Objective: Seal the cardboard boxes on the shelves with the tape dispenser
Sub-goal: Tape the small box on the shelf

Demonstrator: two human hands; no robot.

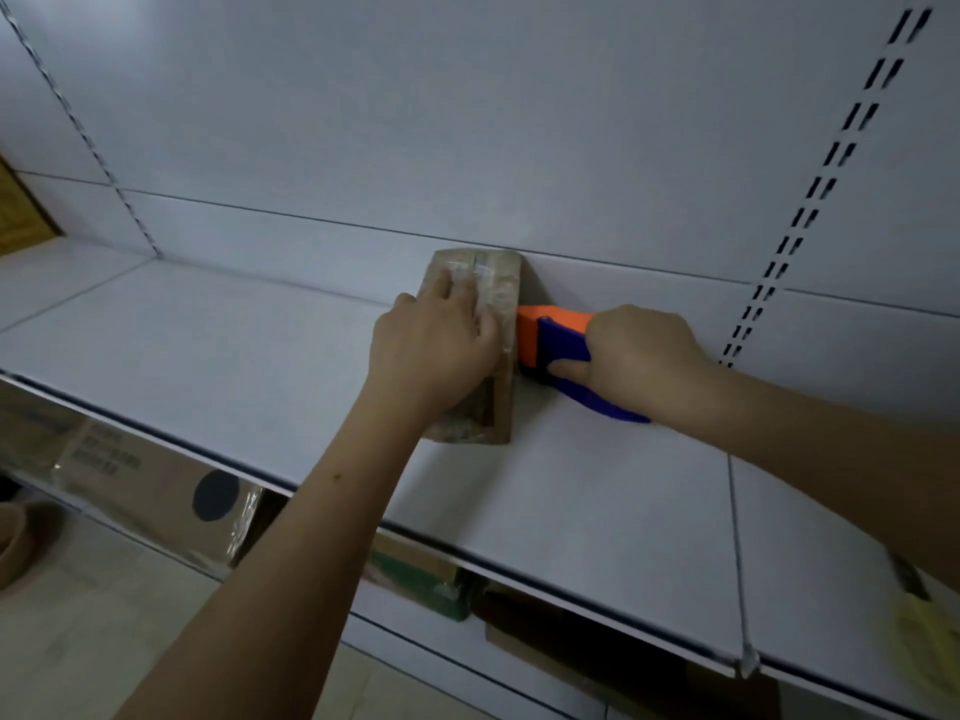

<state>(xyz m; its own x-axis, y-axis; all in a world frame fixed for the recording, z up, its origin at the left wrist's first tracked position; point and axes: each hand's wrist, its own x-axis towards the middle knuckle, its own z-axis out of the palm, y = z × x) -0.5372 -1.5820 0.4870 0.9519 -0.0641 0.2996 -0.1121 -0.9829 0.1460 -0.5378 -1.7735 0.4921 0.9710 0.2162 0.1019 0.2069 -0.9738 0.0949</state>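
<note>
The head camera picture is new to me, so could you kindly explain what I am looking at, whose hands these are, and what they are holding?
There is no machine here: a person wears one wide-angle camera on the head, looking forward and down, so both arms reach in from the bottom of the picture. The left hand rests flat on top of a small cardboard box, steadying it on a white shelf. Clear shiny tape already shows on the box top. The right hand grips the blue handle of an orange and blue tape dispenser, held against the box's right side. On the lower shelf, more cardboard boxes are partly visible, though blurred.
</note>
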